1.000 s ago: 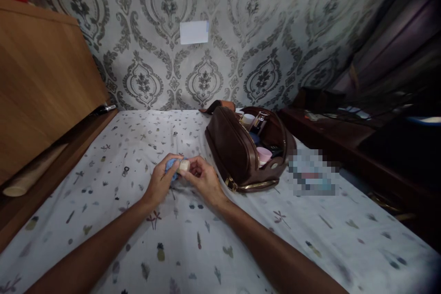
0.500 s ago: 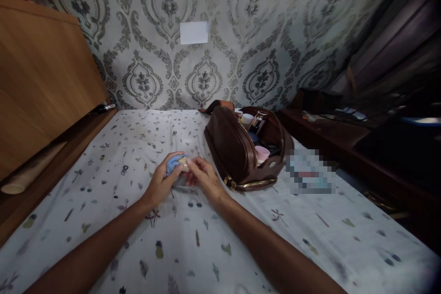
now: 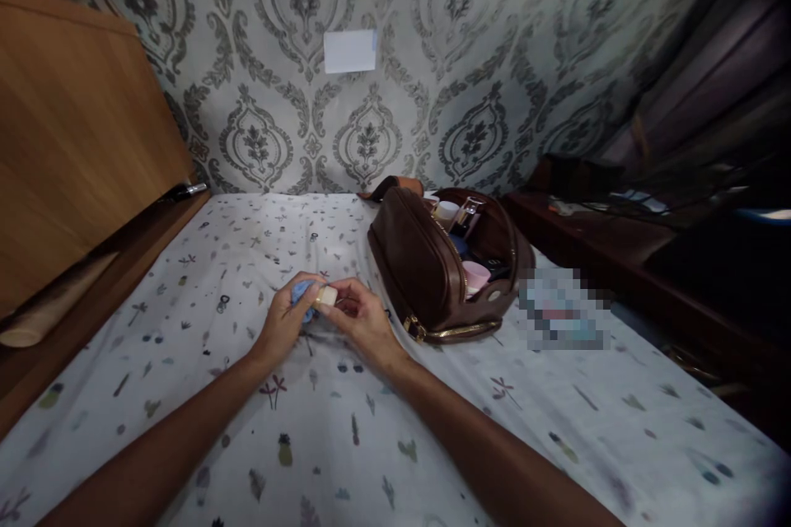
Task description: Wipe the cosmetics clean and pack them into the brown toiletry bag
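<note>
My left hand (image 3: 285, 323) and my right hand (image 3: 362, 319) meet over the patterned bedsheet (image 3: 321, 428). The left hand's fingers are closed round a small blue cloth (image 3: 301, 294). A small cream-coloured container (image 3: 327, 296) is pinched between the right hand's fingers, and it touches the cloth. To the right of the hands lies an open brown toiletry bag (image 3: 426, 272) with several small cosmetics inside, among them a pink jar (image 3: 475, 273).
A wooden headboard (image 3: 74, 140) and a dark ledge run along the left of the bed. Patterned wallpaper with a white card (image 3: 349, 51) rises behind. A dark wooden shelf (image 3: 593, 239) with clutter stands at the right. A blurred-out item (image 3: 562, 314) lies beside the bag.
Both hands stay together at the same spot. The cream container has turned a little between the fingers against the blue cloth. The view shifted slightly.
</note>
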Demonstrator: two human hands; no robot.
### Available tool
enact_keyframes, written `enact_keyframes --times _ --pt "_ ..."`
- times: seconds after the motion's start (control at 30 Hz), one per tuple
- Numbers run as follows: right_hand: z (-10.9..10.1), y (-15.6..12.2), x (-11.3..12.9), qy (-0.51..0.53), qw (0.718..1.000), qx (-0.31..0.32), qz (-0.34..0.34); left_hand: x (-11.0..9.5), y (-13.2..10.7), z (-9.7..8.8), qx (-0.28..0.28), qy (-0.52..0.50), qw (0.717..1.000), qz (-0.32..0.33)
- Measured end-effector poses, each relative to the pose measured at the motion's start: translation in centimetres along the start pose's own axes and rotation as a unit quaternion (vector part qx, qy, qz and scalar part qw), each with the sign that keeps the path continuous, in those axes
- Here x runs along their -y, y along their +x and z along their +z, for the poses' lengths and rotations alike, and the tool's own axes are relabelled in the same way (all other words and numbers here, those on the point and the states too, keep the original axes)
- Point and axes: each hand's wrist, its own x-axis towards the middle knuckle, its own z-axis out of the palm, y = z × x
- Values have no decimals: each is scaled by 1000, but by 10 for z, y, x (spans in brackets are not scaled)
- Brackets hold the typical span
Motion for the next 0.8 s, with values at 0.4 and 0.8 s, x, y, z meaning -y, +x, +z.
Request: enact_keyframes --times 0.4,0.8 --pt "-3 4 5 55 996 2 70 0 -4 0 40 -21 999 -13" --pt "-2 1 2 21 997 9 78 6 -2 1 18 -42 998 -35"
